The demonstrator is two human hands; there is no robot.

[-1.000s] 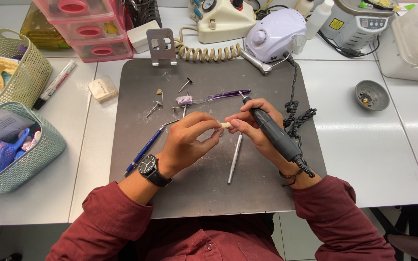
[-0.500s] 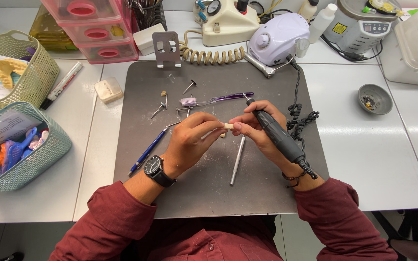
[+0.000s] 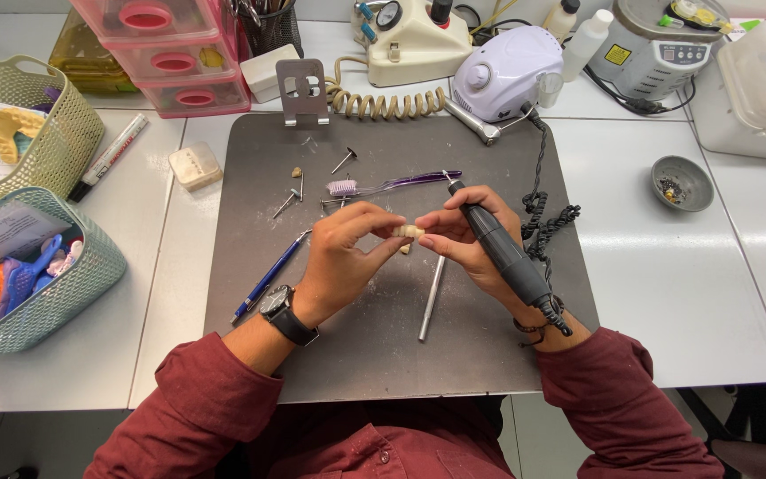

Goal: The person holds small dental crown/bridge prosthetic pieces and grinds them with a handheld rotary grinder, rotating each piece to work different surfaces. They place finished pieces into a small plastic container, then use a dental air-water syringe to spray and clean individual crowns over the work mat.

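Your left hand (image 3: 345,253) and right hand (image 3: 469,232) pinch a small cream tooth piece (image 3: 410,231) together above the grey mat (image 3: 383,355). Right also grips the dark rotary handpiece (image 3: 503,253), tip pointing away.

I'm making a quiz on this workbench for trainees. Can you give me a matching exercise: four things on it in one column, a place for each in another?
Things:
1. toothbrush
2. blue pen
3. small grey bowl
4. rotary handpiece

Places:
A. on the white table, right of the dark mat
B. in the right hand
C. on the mat, beyond both hands
D. on the mat, beside the left hand

Pairs: 1-C, 2-D, 3-A, 4-B
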